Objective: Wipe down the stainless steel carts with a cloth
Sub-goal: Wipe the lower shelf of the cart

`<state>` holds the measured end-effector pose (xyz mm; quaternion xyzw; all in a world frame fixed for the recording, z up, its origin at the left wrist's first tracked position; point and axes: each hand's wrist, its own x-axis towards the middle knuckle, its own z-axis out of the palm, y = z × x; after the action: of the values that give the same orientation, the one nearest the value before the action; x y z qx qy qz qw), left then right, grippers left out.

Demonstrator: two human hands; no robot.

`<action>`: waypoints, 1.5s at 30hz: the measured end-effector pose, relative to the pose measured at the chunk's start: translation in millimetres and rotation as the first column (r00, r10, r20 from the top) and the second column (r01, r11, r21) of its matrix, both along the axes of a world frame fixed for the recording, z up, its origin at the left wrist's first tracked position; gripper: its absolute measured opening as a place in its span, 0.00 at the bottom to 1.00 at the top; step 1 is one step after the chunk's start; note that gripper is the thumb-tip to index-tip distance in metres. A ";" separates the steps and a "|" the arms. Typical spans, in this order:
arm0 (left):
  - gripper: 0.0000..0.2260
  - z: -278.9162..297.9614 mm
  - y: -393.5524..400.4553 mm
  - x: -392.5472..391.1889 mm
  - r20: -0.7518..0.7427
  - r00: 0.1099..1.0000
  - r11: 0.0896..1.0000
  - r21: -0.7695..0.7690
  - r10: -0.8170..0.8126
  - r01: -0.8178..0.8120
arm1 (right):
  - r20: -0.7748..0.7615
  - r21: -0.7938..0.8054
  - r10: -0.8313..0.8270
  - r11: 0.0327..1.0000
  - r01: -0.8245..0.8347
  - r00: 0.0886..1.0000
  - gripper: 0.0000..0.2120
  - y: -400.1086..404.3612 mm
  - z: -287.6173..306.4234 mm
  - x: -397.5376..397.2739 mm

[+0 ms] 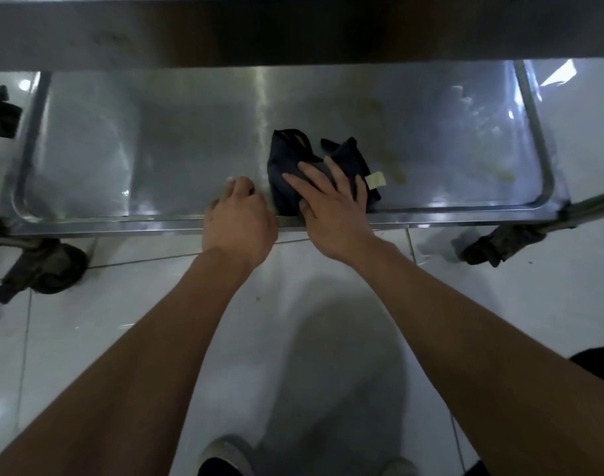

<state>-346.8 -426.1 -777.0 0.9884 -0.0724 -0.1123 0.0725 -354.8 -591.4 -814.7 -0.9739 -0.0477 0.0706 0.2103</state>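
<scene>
Right hand (pixel 331 214) grip flat, fingers spread, pressing dark cloth (pixel 314 166) onto cart's lower shelf (pixel 156 139) at near-edge middle. Yellowish smears (pixel 400 175) lie just right of it, toward the right corner. Left hand (pixel 240 223) curled over near rim, bracing.

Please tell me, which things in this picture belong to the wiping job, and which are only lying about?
For the job:
- dark cloth, pressed flat by the right hand
- lower cart shelf, with yellowish stains to the cloth's right
- left hand, resting on the shelf's front edge

Only lying about:
- dark rag on the floor, far left
</scene>
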 end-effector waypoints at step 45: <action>0.22 -17.4 -44.7 0.2 0.196 0.975 0.976 -0.170 -0.100 0.134 | -0.086 -0.211 -0.150 0.969 0.129 0.985 0.25 -178.0 15.9 12.9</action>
<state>-346.7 -470.8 -794.3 0.9777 -0.1470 -0.0161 0.1490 -341.9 -769.5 -798.8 -0.9865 0.0394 0.1095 0.1153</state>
